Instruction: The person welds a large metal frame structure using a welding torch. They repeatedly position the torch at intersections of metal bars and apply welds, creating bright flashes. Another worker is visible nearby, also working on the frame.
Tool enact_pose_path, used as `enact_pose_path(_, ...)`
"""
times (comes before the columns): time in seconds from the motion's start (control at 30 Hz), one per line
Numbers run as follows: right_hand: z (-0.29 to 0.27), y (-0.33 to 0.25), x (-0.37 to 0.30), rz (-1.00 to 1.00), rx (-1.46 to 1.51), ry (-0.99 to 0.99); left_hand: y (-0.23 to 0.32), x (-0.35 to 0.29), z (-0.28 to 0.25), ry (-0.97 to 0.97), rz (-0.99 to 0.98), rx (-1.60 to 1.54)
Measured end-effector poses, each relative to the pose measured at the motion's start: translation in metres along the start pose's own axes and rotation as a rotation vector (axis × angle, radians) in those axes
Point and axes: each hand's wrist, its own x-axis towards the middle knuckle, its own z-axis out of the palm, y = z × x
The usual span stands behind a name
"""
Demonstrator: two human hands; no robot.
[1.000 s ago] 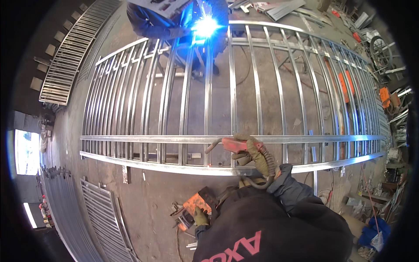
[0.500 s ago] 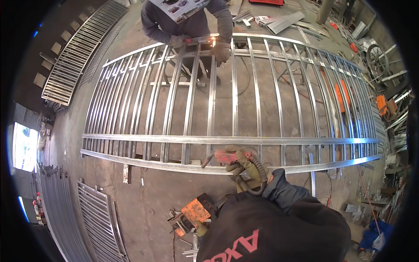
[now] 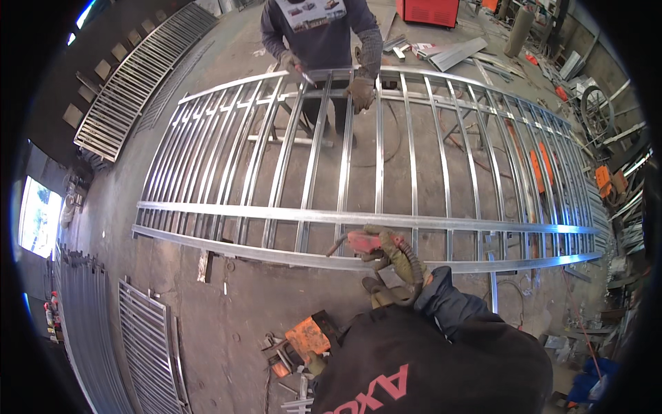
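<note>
My gloved right hand is wrapped around a red-handled welding torch. Its neck points left over the near rails of a long silvery metal railing frame, and its ribbed cable bends back past my wrist. Low in the view, partly hidden by my dark top, the glove of my left hand shows beside an orange and black object whose kind I cannot make out. My left fingers are too covered to read.
Across the frame stands another person, gloved hands at the far rail, one with a slim tool. A red machine is behind at right. More railing panels lie at left. Metal scrap and an orange object line the right side.
The bright spark at the far rail is gone. The other person has straightened up, and the left glove has lifted off the rail with the tool. My right hand still holds the torch.
</note>
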Motion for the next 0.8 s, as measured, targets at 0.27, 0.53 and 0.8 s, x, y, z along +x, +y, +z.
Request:
enact_pose_path(0.27,0.0,0.014,-0.004,0.004,0.069,0.052,-0.002,-0.001,-0.012,0.025,-0.029,0.03)
enact_pose_path(0.53,-0.006,0.009,0.033,-0.011,0.055,0.02,0.024,-0.004,-0.004,0.015,-0.012,0.082)
enact_pose_path(0.8,-0.003,-0.001,0.07,0.13,0.023,-0.007,0.072,-0.035,0.033,0.048,0.001,0.203)
